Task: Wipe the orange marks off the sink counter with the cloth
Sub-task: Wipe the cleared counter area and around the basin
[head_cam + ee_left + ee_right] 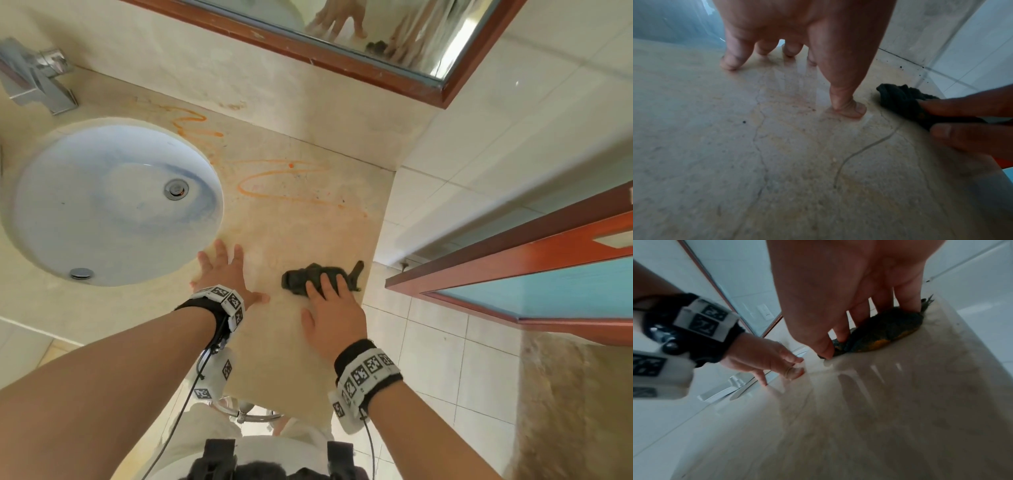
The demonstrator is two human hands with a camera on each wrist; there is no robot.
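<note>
1. My left hand (219,274) lies flat on the beige stone bench (284,233), fingers (729,63) spread and straight, tips pressing the surface beside the sink basin (113,202); it holds nothing.
2. My right hand (334,310) presses down on the dark cloth (308,275), fingers only slightly bent on top of it, near the bench's right edge. The cloth is bunched; the right wrist view shows orange staining along its underside (879,344).
3. Orange marks (274,186) lie farther back on the bench, well apart from the cloth, some close to the chrome tap (37,78).
4. Both wristbands (366,371) carry black-and-white square marker patterns; no readable writing.
</note>
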